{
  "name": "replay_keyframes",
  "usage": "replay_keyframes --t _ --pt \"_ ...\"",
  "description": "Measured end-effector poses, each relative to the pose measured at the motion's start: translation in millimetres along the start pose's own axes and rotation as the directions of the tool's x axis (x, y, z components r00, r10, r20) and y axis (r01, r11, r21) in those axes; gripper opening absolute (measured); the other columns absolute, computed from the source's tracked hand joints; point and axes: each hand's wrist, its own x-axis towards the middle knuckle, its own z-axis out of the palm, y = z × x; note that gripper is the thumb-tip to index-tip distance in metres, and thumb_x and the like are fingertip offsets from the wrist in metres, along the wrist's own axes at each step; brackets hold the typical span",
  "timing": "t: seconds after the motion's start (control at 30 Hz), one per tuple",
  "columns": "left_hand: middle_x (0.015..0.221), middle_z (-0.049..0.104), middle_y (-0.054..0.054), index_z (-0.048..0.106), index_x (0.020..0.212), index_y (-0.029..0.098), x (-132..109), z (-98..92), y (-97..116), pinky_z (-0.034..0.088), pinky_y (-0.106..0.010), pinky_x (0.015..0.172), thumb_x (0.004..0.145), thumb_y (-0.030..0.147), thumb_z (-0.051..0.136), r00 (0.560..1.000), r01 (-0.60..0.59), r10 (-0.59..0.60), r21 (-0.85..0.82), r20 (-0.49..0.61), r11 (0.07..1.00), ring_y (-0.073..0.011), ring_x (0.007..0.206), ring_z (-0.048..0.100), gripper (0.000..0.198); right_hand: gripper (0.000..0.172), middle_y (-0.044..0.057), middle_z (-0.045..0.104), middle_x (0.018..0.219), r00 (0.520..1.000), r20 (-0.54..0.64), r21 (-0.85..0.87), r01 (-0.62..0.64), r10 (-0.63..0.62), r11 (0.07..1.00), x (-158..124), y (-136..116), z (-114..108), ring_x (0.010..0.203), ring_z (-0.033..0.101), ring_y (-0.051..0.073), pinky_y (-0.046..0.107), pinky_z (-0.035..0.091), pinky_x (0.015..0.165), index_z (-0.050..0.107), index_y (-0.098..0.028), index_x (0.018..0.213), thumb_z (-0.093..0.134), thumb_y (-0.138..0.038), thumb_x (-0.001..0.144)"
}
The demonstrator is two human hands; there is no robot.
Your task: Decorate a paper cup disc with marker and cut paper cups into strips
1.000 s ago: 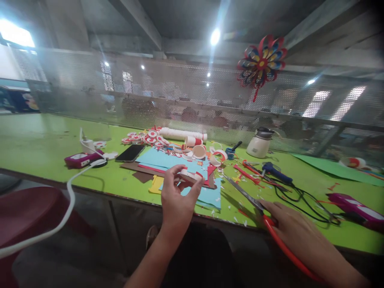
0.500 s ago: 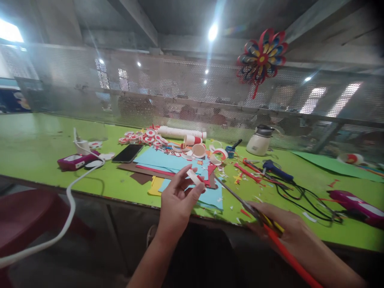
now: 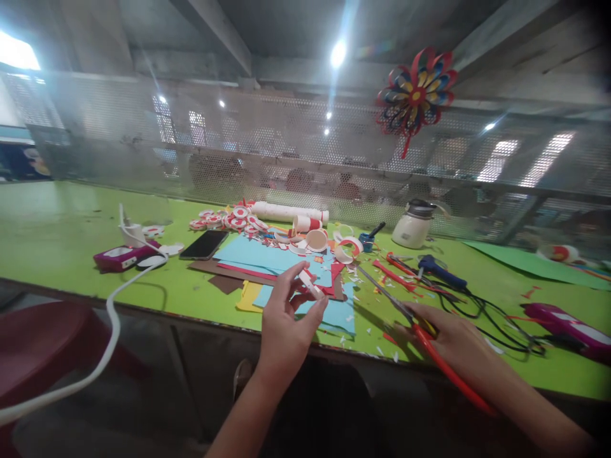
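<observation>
Left hand: the left hand is up over the near edge of the table, palm turned away.
Left grip: the thumb and fingers pinch a small white and red strip. The first finger points up and away.
Strip: it sticks out from the fingertips, up and to the right. It is tilted and off the table.
Right hand: the right hand is well apart from the left hand, off to its right and a bit lower.
Right grip: the fingers are closed around the red handles of the scissors.
Scissors: the blades reach from the right hand up and left, toward the strip. The tips stop short of it. I cannot tell if the blades are open or closed.
Past the left grip: blue paper lies flat just beyond the strip. A phone lies farther out to the left.
Past the right grip: a blue glue gun lies beyond the right hand. A white kettle stands farther back.
Left of both hands: a white cable hangs off the table edge.
High above: a pinwheel hangs on the mesh wall.
</observation>
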Motion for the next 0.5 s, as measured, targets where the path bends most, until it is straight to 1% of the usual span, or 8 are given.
replay_keyframes --t 0.1,0.2,0.3,0.37,0.43,0.5 --pt "0.125 0.057 -0.011 0.054 0.125 0.020 -0.3 1.2 -4.7 0.055 -0.032 0.090 0.081 0.022 0.069 0.992 -0.120 0.123 0.154 -0.012 0.981 -0.0179 0.102 0.062 0.047 0.043 0.010 0.073 0.110 0.997 0.006 -0.069 -0.073 0.073 0.995 8.7 11.3 3.4 0.100 0.068 0.032 0.038 0.054 0.079 0.069 -0.022 0.112 0.050 -0.051 0.088" --pt "0.124 0.056 -0.010 0.055 0.125 0.022 -1.0 1.1 -7.2 0.055 -0.033 0.089 0.081 0.022 0.069 0.984 -0.167 0.175 0.206 -0.021 0.964 -0.0184 0.103 0.061 0.046 0.044 0.012 0.072 0.114 0.992 0.004 -0.135 -0.123 0.125 0.983 14.8 18.7 10.5 0.103 0.067 0.034 0.041 0.052 0.081 0.068 -0.021 0.115 0.051 -0.049 0.086" --pt "0.117 0.057 -0.009 0.055 0.124 0.022 -1.3 0.8 -7.6 0.055 -0.033 0.089 0.080 0.023 0.070 0.985 -0.159 0.167 0.189 -0.030 0.969 -0.0160 0.094 0.063 0.047 0.050 0.015 0.070 0.118 0.984 0.044 -0.194 -0.164 0.175 0.967 18.6 20.1 16.2 0.104 0.066 0.036 0.043 0.051 0.082 0.065 -0.017 0.121 0.052 -0.050 0.085" --pt "0.113 0.058 -0.008 0.055 0.123 0.021 -1.0 1.1 -7.7 0.055 -0.033 0.088 0.079 0.023 0.071 0.988 -0.139 0.147 0.159 -0.039 0.977 -0.0146 0.089 0.063 0.047 0.054 0.017 0.070 0.116 0.979 0.072 -0.208 -0.172 0.191 0.963 20.8 19.7 17.5 0.104 0.066 0.037 0.044 0.051 0.081 0.063 -0.015 0.123 0.052 -0.052 0.085" --pt "0.112 0.058 -0.008 0.055 0.122 0.021 -0.7 1.9 -7.9 0.054 -0.033 0.088 0.078 0.023 0.072 0.992 -0.116 0.122 0.123 -0.042 0.986 -0.0150 0.091 0.063 0.047 0.054 0.017 0.071 0.112 0.978 0.108 -0.194 -0.154 0.177 0.969 23.0 20.9 16.9 0.102 0.067 0.037 0.044 0.051 0.080 0.064 -0.016 0.122 0.051 -0.053 0.085" --pt "0.113 0.058 -0.008 0.055 0.122 0.021 -0.4 2.9 -8.0 0.054 -0.032 0.088 0.077 0.024 0.073 0.995 -0.087 0.091 0.082 -0.043 0.993 -0.0162 0.095 0.063 0.048 0.050 0.016 0.072 0.110 0.980 0.149 -0.164 -0.107 0.132 0.981 25.6 25.0 15.2 0.100 0.067 0.035 0.042 0.052 0.080 0.065 -0.018 0.120 0.051 -0.051 0.085"
